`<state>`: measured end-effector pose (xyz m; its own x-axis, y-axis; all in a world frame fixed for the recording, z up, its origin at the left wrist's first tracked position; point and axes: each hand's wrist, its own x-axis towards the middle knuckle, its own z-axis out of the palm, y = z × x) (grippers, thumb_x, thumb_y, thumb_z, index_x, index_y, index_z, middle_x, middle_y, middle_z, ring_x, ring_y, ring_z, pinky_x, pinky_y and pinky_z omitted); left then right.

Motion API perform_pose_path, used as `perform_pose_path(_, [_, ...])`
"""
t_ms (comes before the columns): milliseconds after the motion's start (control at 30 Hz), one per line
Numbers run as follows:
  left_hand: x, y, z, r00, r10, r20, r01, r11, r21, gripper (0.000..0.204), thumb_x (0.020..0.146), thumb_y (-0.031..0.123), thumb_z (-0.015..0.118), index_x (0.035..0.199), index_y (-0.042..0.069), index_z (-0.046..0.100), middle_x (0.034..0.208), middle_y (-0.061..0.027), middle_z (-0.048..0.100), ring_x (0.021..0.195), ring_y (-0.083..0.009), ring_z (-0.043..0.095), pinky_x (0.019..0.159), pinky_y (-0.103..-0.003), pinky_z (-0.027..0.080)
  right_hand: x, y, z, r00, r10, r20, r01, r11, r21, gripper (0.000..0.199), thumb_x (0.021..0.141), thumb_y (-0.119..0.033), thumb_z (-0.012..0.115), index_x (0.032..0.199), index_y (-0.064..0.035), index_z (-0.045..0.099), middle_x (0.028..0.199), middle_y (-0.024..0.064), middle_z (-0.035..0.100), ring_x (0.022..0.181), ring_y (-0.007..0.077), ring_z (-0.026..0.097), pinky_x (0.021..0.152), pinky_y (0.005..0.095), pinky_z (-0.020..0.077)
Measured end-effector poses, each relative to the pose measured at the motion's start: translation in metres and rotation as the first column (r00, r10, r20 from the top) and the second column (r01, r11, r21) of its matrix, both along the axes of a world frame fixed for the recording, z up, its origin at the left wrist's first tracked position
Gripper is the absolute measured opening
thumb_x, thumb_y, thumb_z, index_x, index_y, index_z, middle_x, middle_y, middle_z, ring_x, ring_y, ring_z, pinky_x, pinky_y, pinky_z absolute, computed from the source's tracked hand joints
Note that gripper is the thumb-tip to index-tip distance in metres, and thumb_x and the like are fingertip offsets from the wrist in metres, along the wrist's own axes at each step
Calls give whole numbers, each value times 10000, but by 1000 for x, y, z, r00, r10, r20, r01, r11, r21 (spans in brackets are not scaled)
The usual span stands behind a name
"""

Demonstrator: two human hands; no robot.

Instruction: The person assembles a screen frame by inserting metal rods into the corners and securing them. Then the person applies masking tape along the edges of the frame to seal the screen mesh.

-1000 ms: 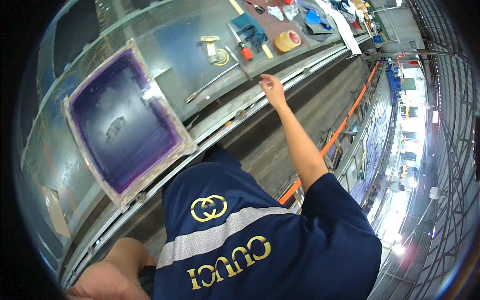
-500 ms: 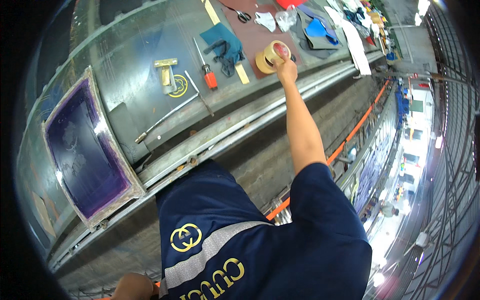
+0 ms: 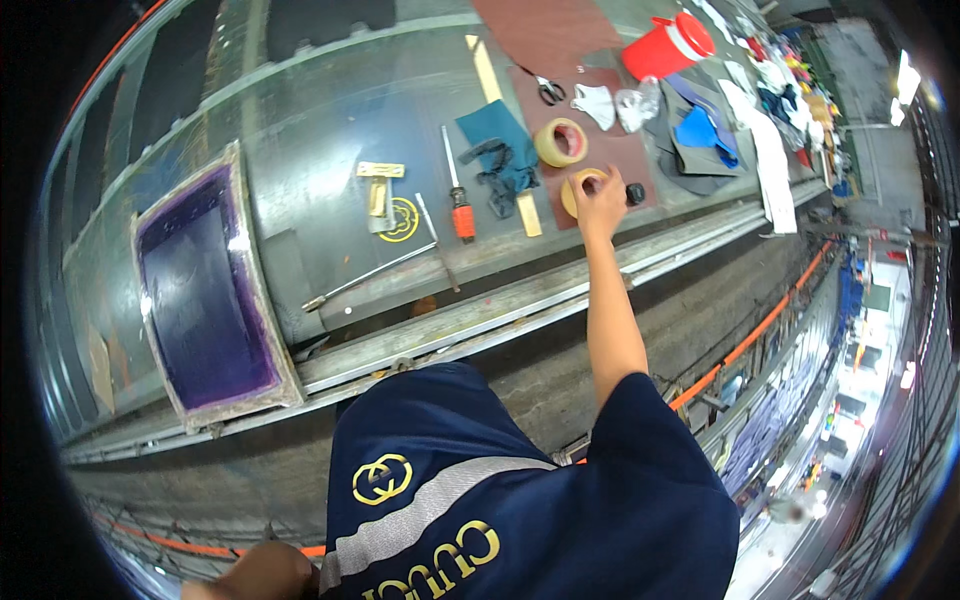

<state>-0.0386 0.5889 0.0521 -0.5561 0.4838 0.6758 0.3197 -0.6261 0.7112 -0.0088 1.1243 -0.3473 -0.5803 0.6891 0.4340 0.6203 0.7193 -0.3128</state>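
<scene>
My right hand (image 3: 603,196) reaches far over the long metal table (image 3: 330,110) and closes on a yellowish tape roll (image 3: 572,186) that lies on a dark red mat (image 3: 560,35). A second tape roll (image 3: 560,141) lies just beyond it, and a small black object (image 3: 635,193) sits right of my fingers. Only part of my left hand (image 3: 258,577) shows at the bottom edge beside my navy shirt, and its fingers are hidden.
On the table lie a red-handled screwdriver (image 3: 461,214), dark blue gloves (image 3: 497,158), scissors (image 3: 550,92), a metal rod (image 3: 365,278), a wooden strip (image 3: 497,110) and a red jug (image 3: 668,45). A purple framed screen (image 3: 205,290) lies at the left. Metal rails (image 3: 480,325) run along the near edge.
My right hand has gone from the table's near edge out to the tape roll and closed on it. The view has swung so the table's right part shows.
</scene>
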Motion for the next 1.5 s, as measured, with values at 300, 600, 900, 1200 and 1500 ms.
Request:
perform_pose_path(300, [21, 1, -101, 760, 519, 391, -205, 763, -613, 294, 793, 90, 736, 1027, -17, 595, 852, -101, 623, 711, -168, 616, 661, -320, 482, 54, -51, 43, 906, -91, -413, -297, 557, -775, 367, 965, -329, 709, 1121, 3, 690, 995, 59, 730, 928, 115, 645, 923, 287, 462])
perform_pose_path(600, [-23, -2, -235, 933, 257, -253, -344, 424, -838, 865, 796, 110, 806, 1552, 161, 389, 1572, -111, 400, 1435, -275, 395, 1109, -423, 411, 24, -299, 146, 830, 287, -478, -204, -642, -739, 383, 1029, -350, 594, 1189, -8, 660, 1091, 68, 715, 965, 130, 684, 844, 300, 544])
perform_pose_path(900, [11, -186, -281, 480, 491, 727, 83, 800, -595, 266, 1034, 211, 599, 1209, 15, 636, 1012, -32, 696, 847, -99, 647, 724, -257, 526, 24, -488, 178, 750, 344, -564, -195, -701, -686, 521, 1047, -312, 567, 1424, 43, 508, 1246, 140, 669, 1161, 216, 641, 1024, 345, 498])
perform_pose_path(1200, [59, -290, -311, 93, 243, 965, 35, 968, -247, 253, 1047, 220, 511, 1171, 24, 613, 1005, -149, 713, 742, -183, 666, 642, -308, 552, 45, -614, 172, 338, 872, -355, -740, 13, -672, 825, 826, -161, 798, 1538, -108, 384, 1507, 197, 448, 1400, 367, 439, 1143, 446, 378])
perform_pose_path(1500, [93, -366, -309, 167, 498, 851, -74, 867, -492, 394, 1002, 189, 601, 1368, 63, 528, 1264, -111, 638, 1095, -207, 653, 913, -347, 550, 33, -688, 166, 135, 923, -360, -410, -279, -868, 540, 910, -234, 745, 1365, -6, 564, 1247, 172, 671, 1157, 295, 652, 1002, 375, 488])
